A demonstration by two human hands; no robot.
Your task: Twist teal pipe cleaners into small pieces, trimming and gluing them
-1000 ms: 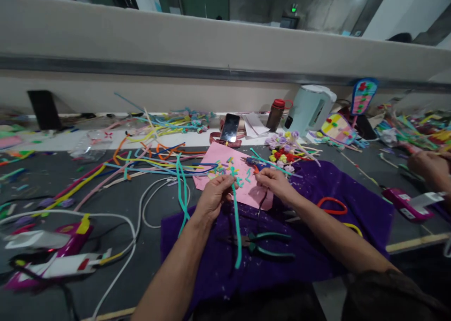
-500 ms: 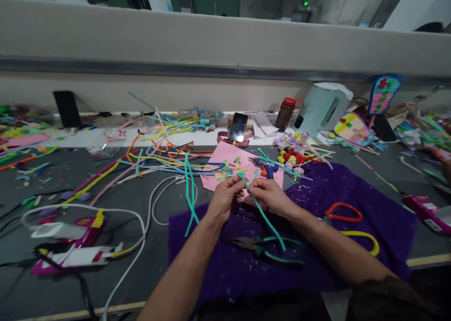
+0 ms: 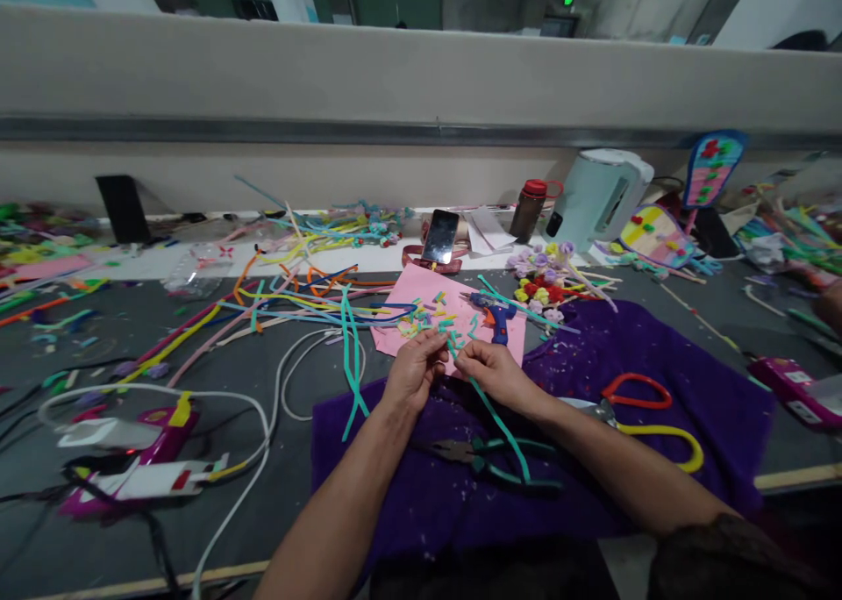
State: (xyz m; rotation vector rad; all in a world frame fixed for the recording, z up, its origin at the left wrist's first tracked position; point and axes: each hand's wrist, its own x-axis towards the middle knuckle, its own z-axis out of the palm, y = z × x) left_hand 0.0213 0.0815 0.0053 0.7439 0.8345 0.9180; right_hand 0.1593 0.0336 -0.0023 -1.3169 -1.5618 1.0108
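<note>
A teal pipe cleaner [image 3: 503, 429] runs between my two hands, its long tail hanging down to the right over the pliers [image 3: 483, 460]. My left hand [image 3: 416, 370] is closed, thumb and fingertips pinching the upper part of the stem. Beside it, my right hand [image 3: 495, 372] pinches the same stem slightly lower. Both hands hover over the near edge of a pink sheet [image 3: 393, 332], which carries many short cut pipe cleaner pieces [image 3: 439, 298]. A blue glue gun [image 3: 500, 317] lies on that sheet, just beyond my right hand.
Purple cloth [image 3: 710, 407] lies under my arms, with red-and-yellow-handled scissors [image 3: 651, 429] to the right. Leftward are long pipe cleaners [image 3: 296, 306], white cable [image 3: 267, 416] and a power strip [image 3: 164, 442]. Behind stand a phone [image 3: 440, 237], bottle [image 3: 528, 210] and kettle [image 3: 595, 201].
My right hand has shifted slightly down and away from my left hand's fingertips, so more of the teal stem shows between them. The whole view has shifted a little.
</note>
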